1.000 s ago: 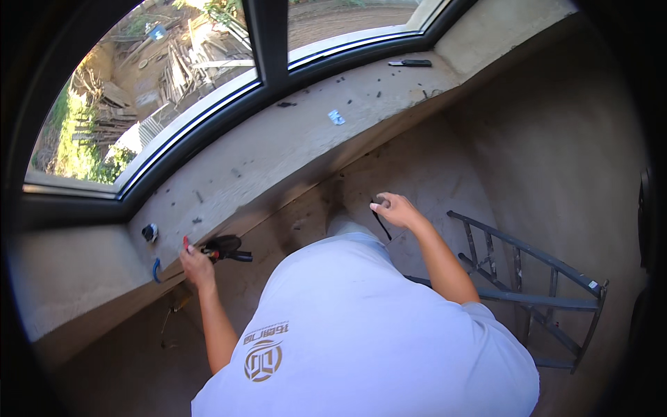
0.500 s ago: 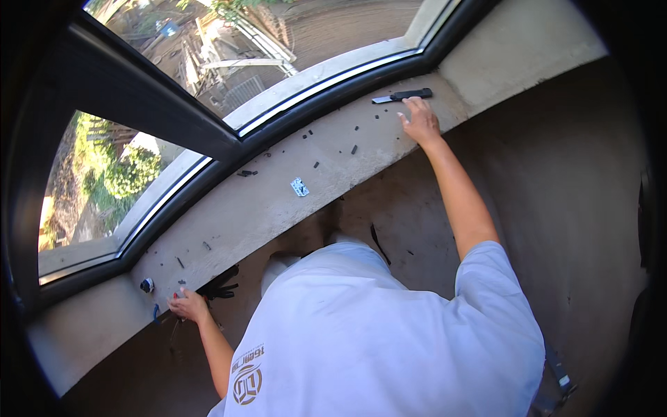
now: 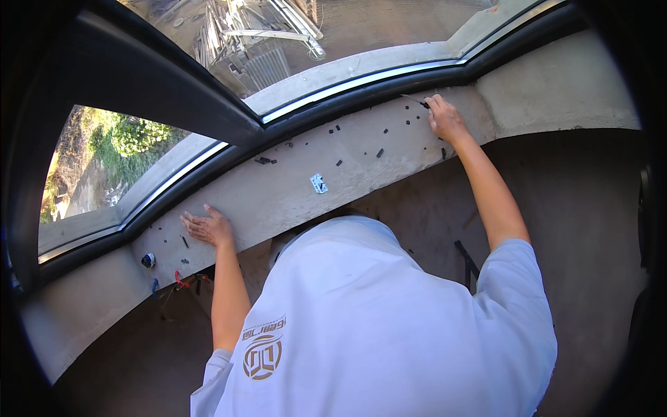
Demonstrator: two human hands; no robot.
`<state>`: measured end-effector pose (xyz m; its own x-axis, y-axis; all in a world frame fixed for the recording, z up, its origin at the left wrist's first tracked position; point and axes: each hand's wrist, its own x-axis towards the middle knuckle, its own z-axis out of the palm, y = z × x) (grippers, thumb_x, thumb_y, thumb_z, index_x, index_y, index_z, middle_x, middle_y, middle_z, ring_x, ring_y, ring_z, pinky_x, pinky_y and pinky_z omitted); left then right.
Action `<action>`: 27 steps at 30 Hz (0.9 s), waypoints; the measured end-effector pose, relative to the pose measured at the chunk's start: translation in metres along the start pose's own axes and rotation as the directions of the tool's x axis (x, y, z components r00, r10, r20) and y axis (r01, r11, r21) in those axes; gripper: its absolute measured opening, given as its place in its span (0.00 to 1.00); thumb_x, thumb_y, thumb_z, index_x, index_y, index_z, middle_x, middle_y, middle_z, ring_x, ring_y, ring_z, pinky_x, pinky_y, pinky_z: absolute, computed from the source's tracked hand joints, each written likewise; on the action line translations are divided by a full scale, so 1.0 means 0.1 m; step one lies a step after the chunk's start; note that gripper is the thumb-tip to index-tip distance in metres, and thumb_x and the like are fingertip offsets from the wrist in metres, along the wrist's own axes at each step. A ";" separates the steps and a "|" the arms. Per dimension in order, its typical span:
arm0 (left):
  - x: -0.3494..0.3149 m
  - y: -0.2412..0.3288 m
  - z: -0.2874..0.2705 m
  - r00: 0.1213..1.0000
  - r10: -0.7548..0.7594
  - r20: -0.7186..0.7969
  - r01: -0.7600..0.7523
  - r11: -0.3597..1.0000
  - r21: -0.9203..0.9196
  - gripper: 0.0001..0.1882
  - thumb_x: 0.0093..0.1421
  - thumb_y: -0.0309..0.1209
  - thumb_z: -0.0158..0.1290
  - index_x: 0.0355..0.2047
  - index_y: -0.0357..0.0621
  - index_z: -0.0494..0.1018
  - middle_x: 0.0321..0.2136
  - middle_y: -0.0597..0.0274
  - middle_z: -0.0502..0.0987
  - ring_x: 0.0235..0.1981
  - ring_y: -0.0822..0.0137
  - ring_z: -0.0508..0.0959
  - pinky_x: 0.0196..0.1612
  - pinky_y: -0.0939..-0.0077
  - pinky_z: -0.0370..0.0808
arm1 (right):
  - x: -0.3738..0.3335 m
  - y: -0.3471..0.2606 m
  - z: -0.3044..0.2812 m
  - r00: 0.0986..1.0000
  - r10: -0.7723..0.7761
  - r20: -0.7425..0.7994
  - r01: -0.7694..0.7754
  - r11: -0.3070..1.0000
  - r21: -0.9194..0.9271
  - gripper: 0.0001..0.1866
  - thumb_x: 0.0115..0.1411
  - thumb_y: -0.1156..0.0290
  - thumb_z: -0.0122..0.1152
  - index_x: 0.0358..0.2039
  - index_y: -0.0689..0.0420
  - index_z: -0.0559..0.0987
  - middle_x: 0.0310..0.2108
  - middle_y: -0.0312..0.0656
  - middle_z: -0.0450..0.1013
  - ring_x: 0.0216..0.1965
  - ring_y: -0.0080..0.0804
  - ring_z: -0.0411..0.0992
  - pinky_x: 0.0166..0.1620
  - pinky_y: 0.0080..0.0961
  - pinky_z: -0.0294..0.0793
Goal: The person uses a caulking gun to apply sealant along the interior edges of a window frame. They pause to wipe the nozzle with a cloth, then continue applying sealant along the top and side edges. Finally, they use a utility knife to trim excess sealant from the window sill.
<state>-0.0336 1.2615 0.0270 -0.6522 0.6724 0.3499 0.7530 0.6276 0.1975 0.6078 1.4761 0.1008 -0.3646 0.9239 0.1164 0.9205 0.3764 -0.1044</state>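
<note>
At the right end of the concrete window sill [image 3: 243,201], my right hand [image 3: 447,119] is closed around a utility knife [image 3: 415,99]. The thin blade points left, close to the black window frame; the fingers hide most of the dark handle. Over the left part of the sill is my left hand [image 3: 210,228], fingers spread and nothing in them. Between my hands, a small blue-and-white card or packet [image 3: 319,183] lies with a dark mark on it. Small black scraps, such as one short piece [image 3: 380,153], are scattered along the sill.
The black window frame [image 3: 187,83] borders the sill's far side. A round white-and-black thing [image 3: 148,260] sits at the left end. Blue wire [image 3: 155,286] and red wire [image 3: 180,280] stick out at the sill's near edge. A dark bar-like thing [image 3: 467,261] stands below, right.
My right hand has taken hold of the utility knife that lay on the sill. My left hand has left the red wire and moved up over the sill, fingers spreading. The view has shifted.
</note>
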 end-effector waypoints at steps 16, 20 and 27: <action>0.01 0.18 -0.11 0.985 -0.081 0.151 0.081 0.997 0.002 0.44 0.70 0.59 0.41 0.72 0.36 0.52 0.73 0.40 0.48 0.74 0.46 0.49 0.75 0.52 0.44 | 0.34 -2.49 0.04 0.767 0.300 0.567 -0.485 -0.307 0.819 0.15 0.75 0.59 0.47 0.42 0.59 0.74 0.23 0.36 0.71 0.19 0.21 0.68 0.23 0.23 0.71; 0.02 0.18 -0.11 0.988 -0.070 0.139 0.068 0.998 0.018 0.43 0.70 0.59 0.41 0.72 0.38 0.53 0.73 0.42 0.49 0.74 0.46 0.50 0.74 0.52 0.45 | 0.52 -2.54 0.10 0.750 0.307 0.587 -0.523 -0.268 0.809 0.17 0.75 0.58 0.47 0.39 0.59 0.75 0.21 0.36 0.71 0.18 0.22 0.68 0.23 0.23 0.70; 0.01 0.18 -0.12 0.983 -0.097 0.157 0.098 0.995 0.004 0.43 0.69 0.60 0.41 0.72 0.41 0.54 0.74 0.45 0.50 0.74 0.46 0.50 0.74 0.51 0.45 | 0.67 -2.57 0.23 0.728 0.335 0.598 -0.585 -0.151 0.797 0.19 0.75 0.56 0.46 0.35 0.59 0.74 0.18 0.36 0.69 0.16 0.23 0.65 0.21 0.25 0.68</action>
<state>-0.0197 1.2690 0.0417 -0.7278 0.6615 0.1809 0.6853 0.6920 0.2270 0.3433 1.4426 0.1122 -0.0405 0.8403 -0.5406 -0.0380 -0.5420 -0.8395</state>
